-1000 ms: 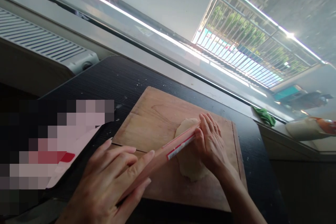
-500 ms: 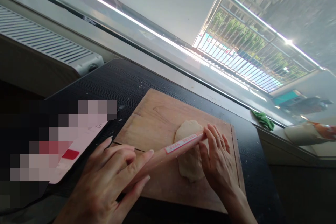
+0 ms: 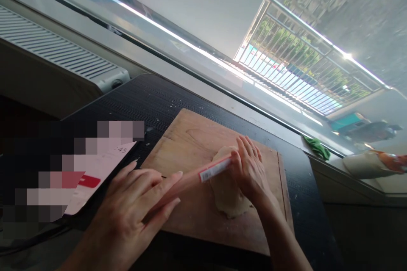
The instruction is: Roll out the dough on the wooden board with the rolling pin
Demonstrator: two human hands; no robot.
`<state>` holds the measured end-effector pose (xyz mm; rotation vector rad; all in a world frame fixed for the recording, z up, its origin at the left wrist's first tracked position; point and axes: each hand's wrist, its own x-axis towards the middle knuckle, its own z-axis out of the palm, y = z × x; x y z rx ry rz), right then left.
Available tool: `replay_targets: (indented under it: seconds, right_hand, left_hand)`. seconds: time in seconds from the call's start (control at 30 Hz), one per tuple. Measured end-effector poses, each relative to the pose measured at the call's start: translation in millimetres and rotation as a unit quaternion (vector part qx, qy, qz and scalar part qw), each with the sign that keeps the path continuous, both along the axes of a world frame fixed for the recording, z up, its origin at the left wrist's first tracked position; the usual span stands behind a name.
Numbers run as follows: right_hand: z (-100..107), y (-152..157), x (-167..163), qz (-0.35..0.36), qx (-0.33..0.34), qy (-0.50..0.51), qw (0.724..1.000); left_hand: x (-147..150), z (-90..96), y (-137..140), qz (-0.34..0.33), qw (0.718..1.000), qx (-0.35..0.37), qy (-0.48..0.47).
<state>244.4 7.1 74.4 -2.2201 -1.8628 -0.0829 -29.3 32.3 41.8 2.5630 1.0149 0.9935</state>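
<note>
A wooden rolling pin with a red-edged label lies slantwise across a flattened piece of dough. My left hand holds the pin's near end, thumb and index finger along its sides. The far end is under my right hand, whose fingers curl over it and hide its tip. Beneath the dough is a wooden cutting board. The upper right of the dough is covered by my right hand and the pin.
The board rests on a dark table dusted with white specks. At left a lit screen is partly blurred out. A radiator stands beyond the table's left edge. A green cloth and a pale container sit on the windowsill.
My right hand has moved up and left along with the pin's far end, and its fingers are more curled. The pin has turned, showing a barcode part of its label.
</note>
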Motion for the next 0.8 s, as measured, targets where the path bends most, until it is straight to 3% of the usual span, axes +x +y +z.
replay_targets:
  seconds: [0.1,0.2,0.3,0.43,0.53,0.63,0.8]
  right_hand:
    - [5.6,-57.2,14.3,0.016,0.039,-0.027,0.999]
    - [17.8,-69.1,26.9,-0.003,0.078,0.021,0.997]
    - [19.2,-33.1,33.7,-0.041,0.142,0.093,0.985]
    - [2.3,34.4,37.2,-0.078,0.191,0.114,0.972]
    - [-4.0,70.6,39.1,-0.095,0.133,0.113,0.980]
    - [0.5,86.0,38.6,-0.097,0.048,0.140,0.984]
    - [2.9,56.6,35.1,-0.101,0.000,0.104,0.989]
  left_hand:
    - [-0.3,3.2,-2.5,-0.048,0.999,0.004,-0.002]
    - [-0.7,7.2,6.2,-0.088,0.996,-0.011,0.015]
    - [0.8,8.8,15.1,-0.110,0.993,-0.013,0.034]
    - [4.6,5.6,15.4,-0.086,0.996,-0.023,0.017]
    - [8.3,3.7,14.2,-0.057,0.998,-0.033,-0.015]
    - [11.1,5.1,16.3,-0.040,0.998,-0.041,-0.019]
    - [10.1,5.7,10.3,-0.053,0.998,-0.030,-0.022]
